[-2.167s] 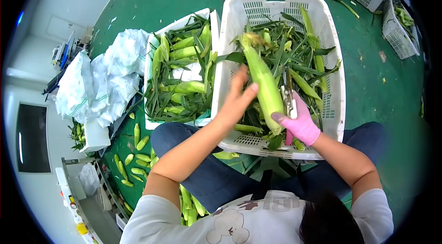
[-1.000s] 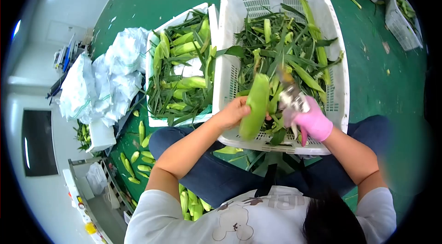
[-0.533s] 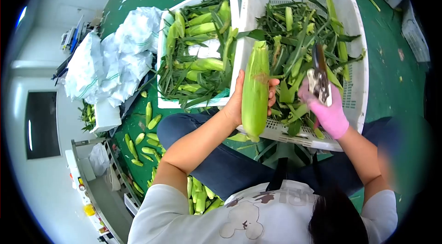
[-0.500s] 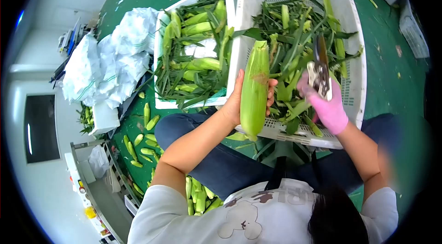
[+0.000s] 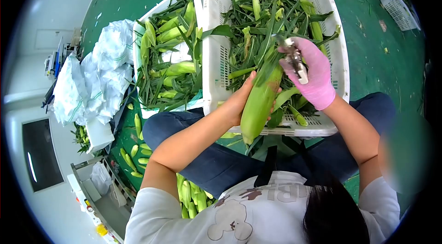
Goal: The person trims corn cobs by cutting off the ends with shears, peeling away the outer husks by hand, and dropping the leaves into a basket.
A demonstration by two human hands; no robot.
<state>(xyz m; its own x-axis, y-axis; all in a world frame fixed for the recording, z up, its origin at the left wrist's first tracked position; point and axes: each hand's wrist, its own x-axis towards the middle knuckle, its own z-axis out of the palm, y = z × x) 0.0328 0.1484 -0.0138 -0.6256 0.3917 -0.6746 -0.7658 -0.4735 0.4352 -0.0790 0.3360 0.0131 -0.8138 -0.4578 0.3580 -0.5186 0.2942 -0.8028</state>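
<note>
A green ear of corn in its husk (image 5: 260,105) lies tilted over the near end of the white crate, its upper end toward the middle. My bare left hand (image 5: 242,99) is wrapped around it, some fingers hidden behind. In a pink glove, my right hand (image 5: 315,73) closes on metal pruning shears (image 5: 294,59), held beside the upper end of the ear. The tips of the shears are blurred among the leaves. Under both hands, the white crate (image 5: 341,78) holds cut leaves and husk strips.
Left of the crate stands a white foam box (image 5: 198,6) with ears of corn and leaves. Beyond it sit pale plastic bags (image 5: 110,55). Several ears (image 5: 193,198) lie on the green floor by my left leg. Another crate (image 5: 399,6) stands far right.
The ear has tipped from nearly upright to a slant, its top to the right. My right hand has brought the shears left, close to the upper end. The view has shifted too.
</note>
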